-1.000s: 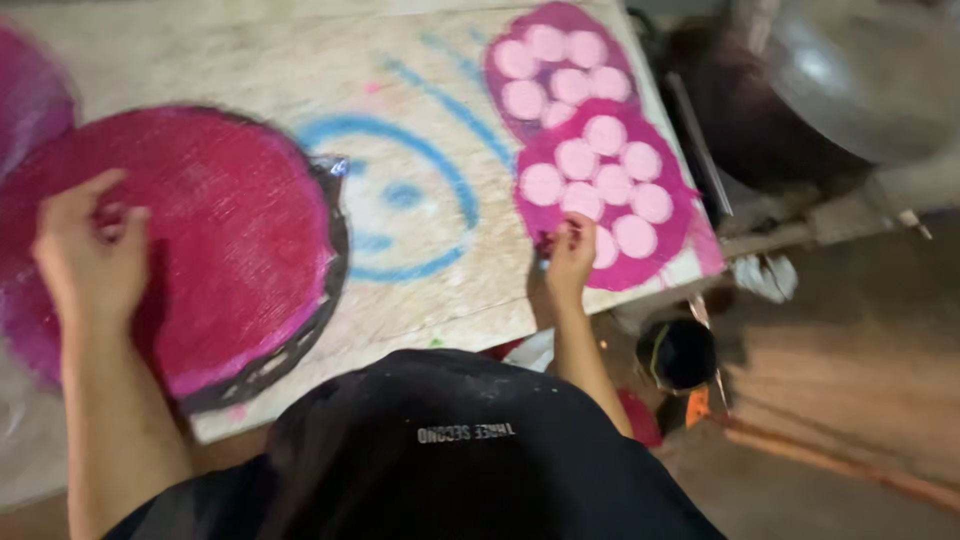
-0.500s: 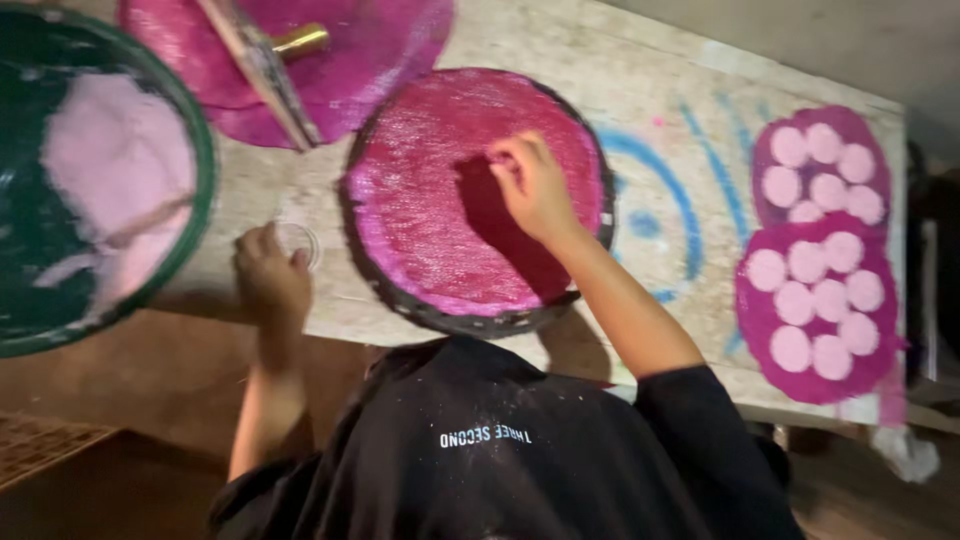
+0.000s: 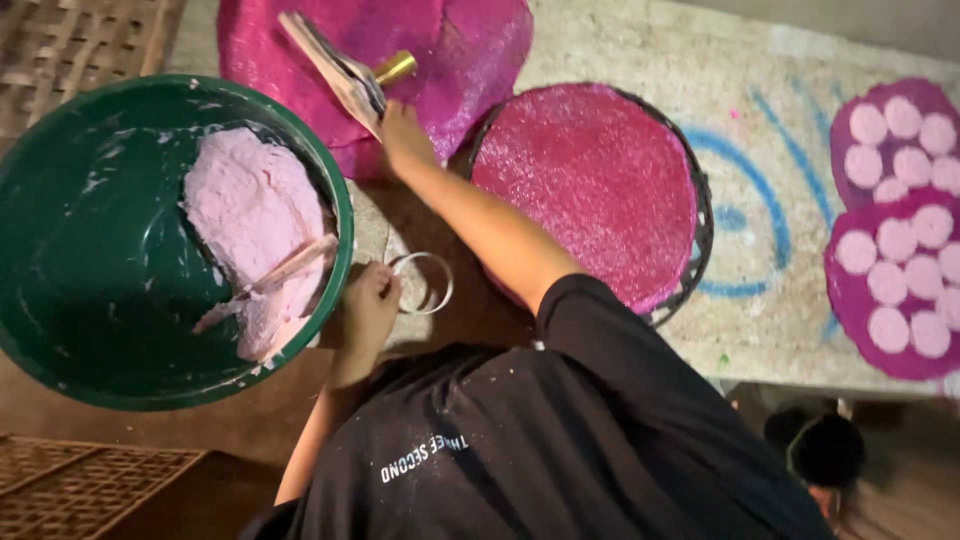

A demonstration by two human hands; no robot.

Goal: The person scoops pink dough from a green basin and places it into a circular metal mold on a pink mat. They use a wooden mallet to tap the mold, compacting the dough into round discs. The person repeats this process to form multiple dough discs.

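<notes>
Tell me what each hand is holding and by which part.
Left hand grips the metal ring by its near edge. Right hand touches the brush at its handle; a closed grip cannot be told.

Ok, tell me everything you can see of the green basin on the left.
The green basin is big, round and deep, plastic by its look, smeared white inside. It holds a lump of pale pink dough with a flat stick lying across it. It sits upright at the bench's left end; the left hand is at its rim.
</notes>
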